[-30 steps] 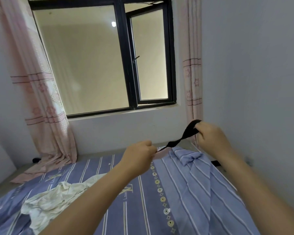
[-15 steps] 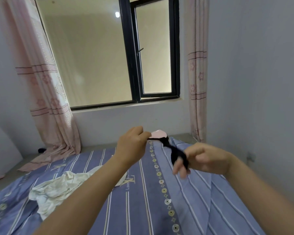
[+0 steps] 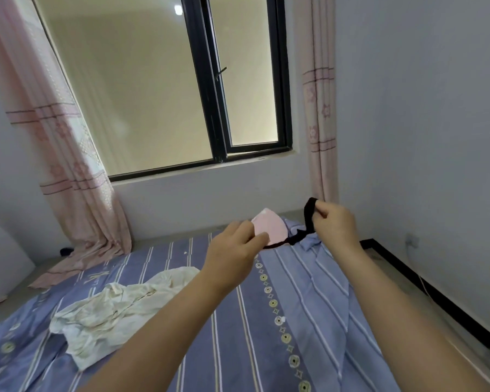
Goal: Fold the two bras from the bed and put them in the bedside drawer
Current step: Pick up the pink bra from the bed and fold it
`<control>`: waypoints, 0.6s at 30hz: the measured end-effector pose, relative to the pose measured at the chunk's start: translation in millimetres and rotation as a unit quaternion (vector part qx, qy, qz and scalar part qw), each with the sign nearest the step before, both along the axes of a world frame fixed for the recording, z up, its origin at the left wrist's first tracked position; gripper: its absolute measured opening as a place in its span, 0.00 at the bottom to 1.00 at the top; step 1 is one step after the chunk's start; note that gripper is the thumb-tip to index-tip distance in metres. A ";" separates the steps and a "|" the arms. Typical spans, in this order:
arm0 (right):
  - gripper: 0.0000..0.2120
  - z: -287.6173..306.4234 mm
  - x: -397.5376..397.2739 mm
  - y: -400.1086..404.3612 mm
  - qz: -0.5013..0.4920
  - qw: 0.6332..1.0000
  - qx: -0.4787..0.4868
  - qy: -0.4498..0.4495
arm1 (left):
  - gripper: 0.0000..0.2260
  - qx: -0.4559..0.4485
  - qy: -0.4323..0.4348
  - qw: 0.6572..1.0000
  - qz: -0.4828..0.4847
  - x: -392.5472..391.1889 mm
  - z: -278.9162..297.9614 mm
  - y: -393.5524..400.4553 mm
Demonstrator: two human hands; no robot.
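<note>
Holding a bra (image 3: 269, 229) up over the far end of the bed (image 3: 238, 321), both hands are out in front of the person. The left hand (image 3: 232, 258) is closed and pinches the near edge of the pink cup. The right hand (image 3: 334, 224) is closed too, and it pinches a black strap (image 3: 309, 215) between thumb and fingers. The strap loops up over the fingers and hangs down to the black edge under the cup. The bra runs across from left to right between the two hands. The cup's pale pink inside faces the camera, and its rounded top points up and away toward the window (image 3: 164, 89).

A cream cloth (image 3: 116, 315) lies crumpled on the bed, off to the left and well apart from the bra. I cannot tell what kind of cloth it is. The bed has a blue cover with white stripes and a row of little round shapes. A bunched-up fold of the blue cover sits just under the right hand. Pink curtains (image 3: 65, 165) hang on both sides of the window. No drawer shows anywhere in the picture.
</note>
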State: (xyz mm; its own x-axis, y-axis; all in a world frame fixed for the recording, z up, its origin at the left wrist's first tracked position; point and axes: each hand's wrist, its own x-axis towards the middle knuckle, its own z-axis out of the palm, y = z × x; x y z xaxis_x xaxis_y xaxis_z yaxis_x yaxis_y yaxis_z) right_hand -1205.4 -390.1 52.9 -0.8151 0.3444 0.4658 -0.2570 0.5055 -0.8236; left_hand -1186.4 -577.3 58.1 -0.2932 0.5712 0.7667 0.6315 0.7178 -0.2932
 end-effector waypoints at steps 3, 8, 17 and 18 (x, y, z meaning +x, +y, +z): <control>0.11 -8.8 4.3 -4.7 0.142 0.946 -0.278 -0.089 | 0.21 0.005 0.072 0.997 -0.043 -4.7 -3.3 -3.6; 0.20 -16.2 5.0 2.3 0.214 0.928 -0.272 -0.140 | 0.19 0.013 0.104 0.988 -0.116 -10.3 -12.5 -3.4; 0.13 -20.1 -9.3 7.1 0.247 0.914 -0.299 -0.118 | 0.08 -0.081 0.000 0.978 -0.193 -14.9 -19.5 -4.3; 0.14 -20.2 -9.8 7.7 0.249 0.914 -0.289 -0.135 | 0.08 -0.093 -0.006 0.977 -0.190 -14.3 -20.6 -3.8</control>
